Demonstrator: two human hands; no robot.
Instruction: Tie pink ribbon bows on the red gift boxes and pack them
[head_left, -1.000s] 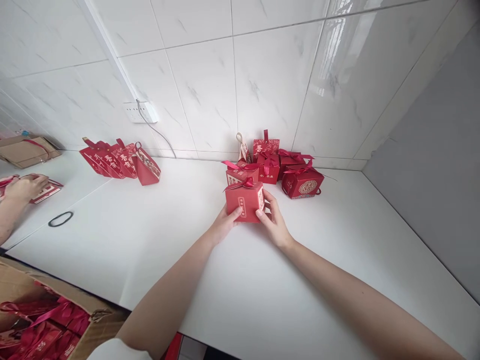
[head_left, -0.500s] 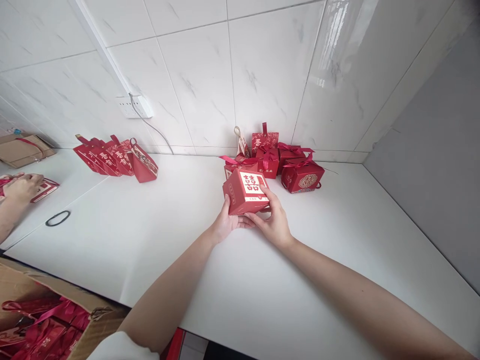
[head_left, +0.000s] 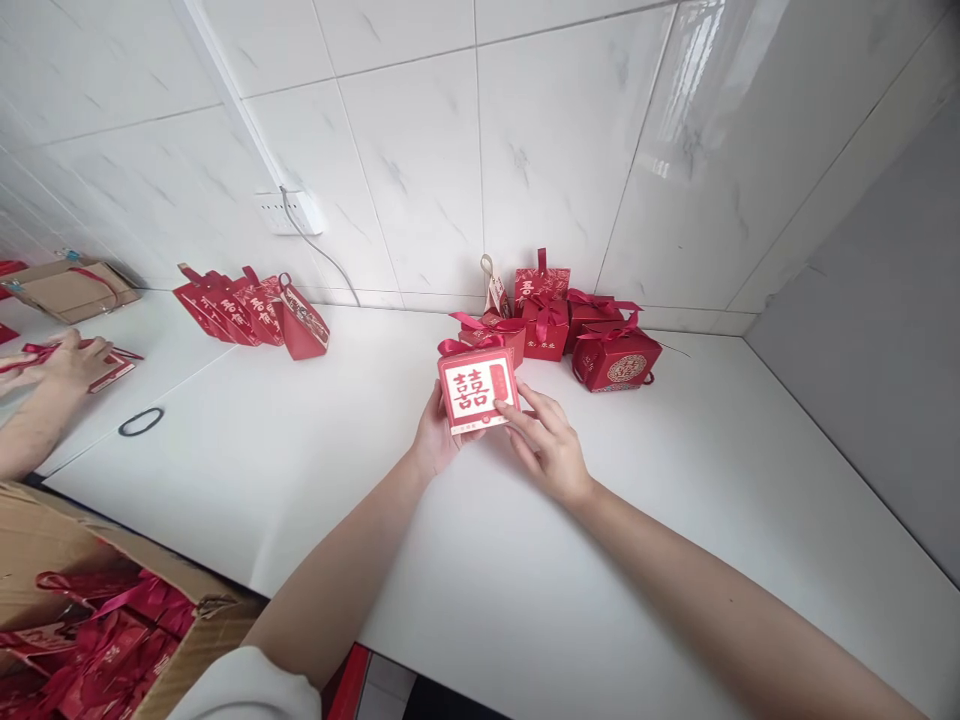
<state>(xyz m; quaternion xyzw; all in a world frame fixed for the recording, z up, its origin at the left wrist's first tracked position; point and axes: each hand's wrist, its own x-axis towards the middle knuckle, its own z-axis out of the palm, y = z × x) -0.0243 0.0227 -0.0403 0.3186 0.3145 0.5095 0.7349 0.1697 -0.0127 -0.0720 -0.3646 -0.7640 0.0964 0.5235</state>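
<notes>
Both of my hands hold a small red gift box (head_left: pixel 478 388) with a red ribbon bow, just above the white table (head_left: pixel 675 520). Its white panel with red characters faces me. My left hand (head_left: pixel 433 440) grips it from the left and behind. My right hand (head_left: pixel 546 448) touches its lower right corner with the fingertips. Right behind it, against the tiled wall, several finished red ribboned boxes (head_left: pixel 570 335) stand in a cluster.
A row of red paper bags (head_left: pixel 251 315) leans at the back left, below a wall socket (head_left: pixel 289 213) with a cable. A black loop (head_left: pixel 141 421) lies on the table. Another person's hands (head_left: pixel 64 365) work at far left. An open carton of red boxes (head_left: pixel 90 640) sits bottom left.
I have tipped and turned the box so its white panel now faces me squarely; a second ago its plain red side and bow showed. My view shifted slightly.
</notes>
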